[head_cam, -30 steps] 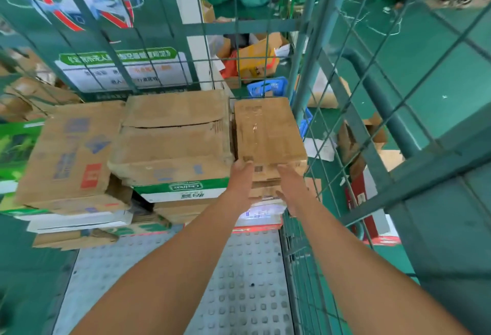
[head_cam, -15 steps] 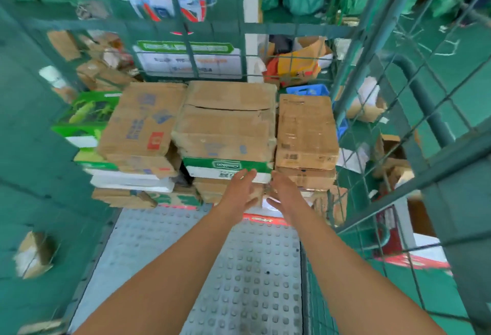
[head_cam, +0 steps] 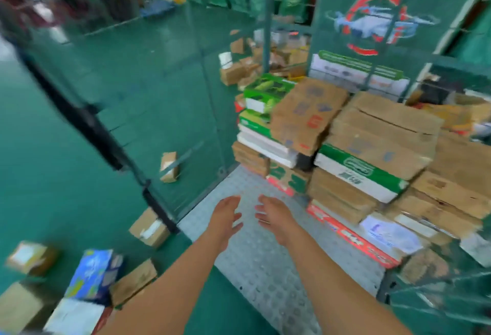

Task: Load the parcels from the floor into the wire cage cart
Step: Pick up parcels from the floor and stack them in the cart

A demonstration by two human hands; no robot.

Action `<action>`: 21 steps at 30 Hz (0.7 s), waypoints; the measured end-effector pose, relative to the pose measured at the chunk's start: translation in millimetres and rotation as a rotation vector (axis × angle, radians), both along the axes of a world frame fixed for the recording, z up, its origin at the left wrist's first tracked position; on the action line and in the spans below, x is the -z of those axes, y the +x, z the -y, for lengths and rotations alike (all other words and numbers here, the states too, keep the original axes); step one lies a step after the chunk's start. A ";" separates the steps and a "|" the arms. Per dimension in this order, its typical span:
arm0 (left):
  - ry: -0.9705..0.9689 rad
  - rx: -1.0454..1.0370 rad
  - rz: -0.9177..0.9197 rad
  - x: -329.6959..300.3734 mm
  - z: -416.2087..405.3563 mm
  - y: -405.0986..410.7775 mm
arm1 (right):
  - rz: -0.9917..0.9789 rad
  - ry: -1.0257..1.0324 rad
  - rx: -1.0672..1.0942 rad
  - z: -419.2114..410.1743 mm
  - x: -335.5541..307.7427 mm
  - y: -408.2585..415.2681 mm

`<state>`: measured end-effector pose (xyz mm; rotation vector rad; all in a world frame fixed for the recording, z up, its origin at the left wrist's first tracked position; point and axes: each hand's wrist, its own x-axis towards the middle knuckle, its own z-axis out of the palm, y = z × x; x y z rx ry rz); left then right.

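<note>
Both bare hands hover over the grey studded metal floor of the wire cage cart (head_cam: 255, 263), close to the middle of the view and just apart from each other. The left hand (head_cam: 225, 217) has its fingers released and loosely spread, palm turned inward, holding nothing. The right hand (head_cam: 273, 215) mirrors it, fingers relaxed and slightly fanned, also holding nothing. Neither hand touches any parcel.

From the hands, the stack of brown cardboard boxes and green-and-white cartons (head_cam: 358, 154) sits at about two o'clock, filling the far part of the cart floor. A flat brown box with faded blue and red printing (head_cam: 305, 114) lies on top toward the stack's left side, tilted, with a green printed carton (head_cam: 265, 90) just beside it at its ten o'clock. A white carton with a green band (head_cam: 358, 172) is wedged under a wide brown box near the stack's middle. At the base of the stack a flat parcel with a red edge (head_cam: 353, 239) lies on the studded floor.

The green mesh side wall of the cart (head_cam: 170, 111) stands at the hands' eleven o'clock, blurred.

Parcels on the green floor wait outside the cart at the hands' seven to nine o'clock: a small brown taped box (head_cam: 148, 228) just beside the cart's corner, another small brown box (head_cam: 168, 167) farther out behind the mesh, and at seven o'clock a blue printed box (head_cam: 93, 273) next to a flat brown cardboard parcel (head_cam: 132, 281). More boxes at the lower left edge are too blurred to tell apart
</note>
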<state>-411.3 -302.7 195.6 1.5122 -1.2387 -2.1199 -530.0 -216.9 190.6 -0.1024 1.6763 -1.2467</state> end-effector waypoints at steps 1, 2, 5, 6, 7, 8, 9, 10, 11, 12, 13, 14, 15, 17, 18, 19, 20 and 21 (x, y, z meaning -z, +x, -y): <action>0.006 -0.043 0.005 1.7 6.5 27.5 | 0.002 0.010 -0.052 10.5 0.7 24.9; 0.003 -0.089 0.015 3.9 13.5 61.0 | 0.001 0.014 -0.108 23.7 0.9 55.6; 0.013 -0.225 0.022 12.0 30.6 155.5 | 0.002 0.036 -0.285 59.5 0.2 144.3; 0.006 -0.285 0.028 16.7 35.0 193.9 | 0.002 0.046 -0.357 73.1 2.5 180.0; 0.010 -0.337 0.032 19.9 36.8 215.6 | -0.002 0.058 -0.409 79.7 4.7 200.8; 0.024 -0.396 0.038 25.1 38.9 248.8 | 0.003 0.062 -0.477 89.1 8.2 231.0; 0.040 -0.448 0.029 29.5 38.8 276.1 | 0.000 0.073 -0.532 96.6 10.3 255.6; 0.045 -0.505 0.015 32.4 37.4 304.5 | -0.007 0.087 -0.590 104.1 12.5 282.7; 0.057 -0.559 -0.001 36.6 36.4 329.7 | -0.016 0.099 -0.642 109.1 12.2 306.7; 0.064 -0.618 -0.004 39.6 34.1 355.7 | -0.029 0.110 -0.705 114.7 13.2 331.4; 0.072 -0.679 -0.005 43.4 31.7 376.4 | -0.039 0.124 -0.757 118.5 11.7 352.3; 0.091 -0.741 -0.005 49.8 28.9 398.9 | -0.054 0.133 -0.809 122.8 12.3 374.7; 0.113 -0.828 -0.013 61.2 22.5 430.4 | -0.071 0.155 -0.887 127.5 13.9 406.5; 0.134 -0.873 -0.034 69.0 17.6 450.6 | -0.086 0.164 -0.944 130.1 18.5 425.0; 0.153 -0.923 -0.052 77.2 12.2 469.1 | -0.097 0.167 -1.000 133.8 23.2 444.6; 0.157 -0.972 -0.081 81.6 7.9 483.3 | -0.107 0.180 -1.047 135.5 24.6 460.5; 0.177 -1.017 -0.083 79.7 3.5 495.3 | -0.112 0.192 -1.090 138.1 27.5 475.7; 0.195 -1.066 -0.076 77.9 -1.0 505.9 | -0.118 0.205 -1.138 140.7 28.6 490.0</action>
